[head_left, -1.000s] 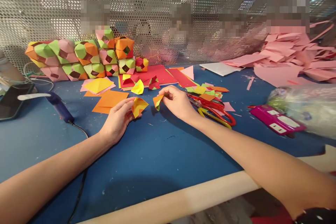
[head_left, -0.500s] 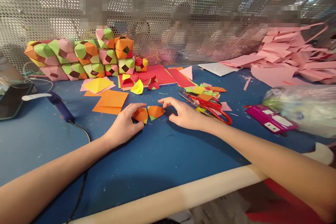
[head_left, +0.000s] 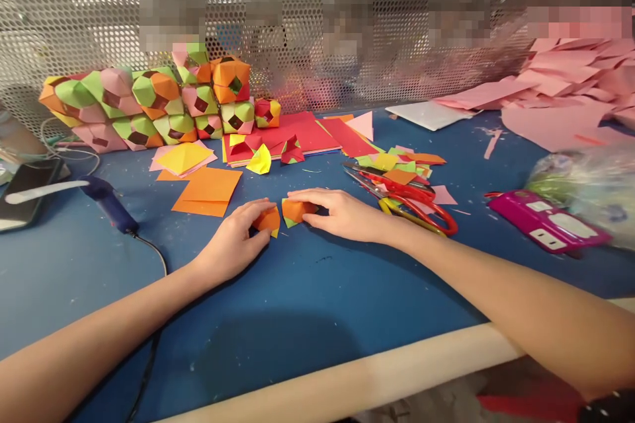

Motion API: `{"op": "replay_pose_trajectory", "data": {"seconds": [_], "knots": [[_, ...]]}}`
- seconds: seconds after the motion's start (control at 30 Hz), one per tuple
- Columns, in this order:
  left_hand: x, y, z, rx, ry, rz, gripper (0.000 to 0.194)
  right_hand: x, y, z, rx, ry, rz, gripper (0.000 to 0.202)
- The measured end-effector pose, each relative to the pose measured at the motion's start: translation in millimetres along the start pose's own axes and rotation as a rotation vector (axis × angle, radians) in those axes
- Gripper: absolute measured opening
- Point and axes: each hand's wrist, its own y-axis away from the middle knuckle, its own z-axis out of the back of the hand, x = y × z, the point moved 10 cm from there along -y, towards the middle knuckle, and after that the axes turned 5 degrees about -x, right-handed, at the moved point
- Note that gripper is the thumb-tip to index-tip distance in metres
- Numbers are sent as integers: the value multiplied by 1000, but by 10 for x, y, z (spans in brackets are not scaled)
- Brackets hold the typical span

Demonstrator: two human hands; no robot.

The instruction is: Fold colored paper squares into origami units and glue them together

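Observation:
My left hand [head_left: 232, 238] curls over a small folded orange paper piece [head_left: 268, 221], fingers behind it and thumb at its near side. Close by, my right hand [head_left: 337, 213] pinches a second orange origami piece [head_left: 294, 211] with green edges between fingers and thumb. A narrow gap separates the two pieces on the blue table [head_left: 278, 291]. Just beyond them lie a yellow folded piece [head_left: 259, 159] and a red one [head_left: 292, 150]. Flat orange sheets [head_left: 211, 192] rest past my left hand.
Joined paper balls [head_left: 156, 96] stand stacked at the back left, before a perforated metal screen [head_left: 297, 20]. A blue glue gun [head_left: 112, 203] with cord lies left. Red-handled scissors [head_left: 411, 192] lie among scraps at right, near a magenta power strip [head_left: 546, 221] and pink strips [head_left: 575, 86].
My right hand has moved slightly left and closed on the right-hand orange piece, which has turned a little. The left hand stays at its piece. The view has shifted slightly.

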Motion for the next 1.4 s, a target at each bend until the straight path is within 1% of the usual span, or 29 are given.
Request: {"op": "replay_pose_trajectory", "data": {"seconds": [0.1, 0.23, 0.4, 0.53, 0.63, 0.7, 0.8, 0.9, 1.07, 1.13, 1.23, 1.33, 1.4], "knots": [[-4, 1, -11, 1, 14, -8, 34, 17, 63, 71, -66, -8, 14, 38], [-26, 5, 25, -11, 28, 16, 29, 30, 115, 179, -137, -49, -10, 32], [-104, 18, 3, 38, -1, -1, 19, -6, 132, 258, -184, -100, -75, 31], [-128, 19, -8, 32, -87, -28, 24, 16, 143, 258, -176, -100, -84, 30], [-120, 21, 12, 7, -151, -29, 39, 18, 151, 259, -178, -100, -106, 30], [-111, 33, -2, 29, -174, -27, 44, 23, 152, 263, -186, -104, -104, 30], [-111, 64, -51, 87, -193, -54, 39, -1, 148, 272, -203, -116, -107, 25], [-100, 85, -59, 86, -196, -79, 34, -37, 145, 265, -206, -126, -120, 20], [-78, 94, -70, 84, -162, -71, 35, -29, 152, 230, -175, -105, -119, 31], [-97, 95, -62, 83, -147, -73, 35, -7, 153, 227, -171, -108, -110, 30], [-112, 91, -27, 66, -119, -52, 35, -37, 156, 236, -184, -176, -158, 26], [-116, 84, 6, 49, -84, -24, 37, -92, 162, 245, -206, -264, -225, 26], [-128, 83, 18, 39, -67, -22, 38, -101, 169, 250, -216, -297, -243, 26]]}}
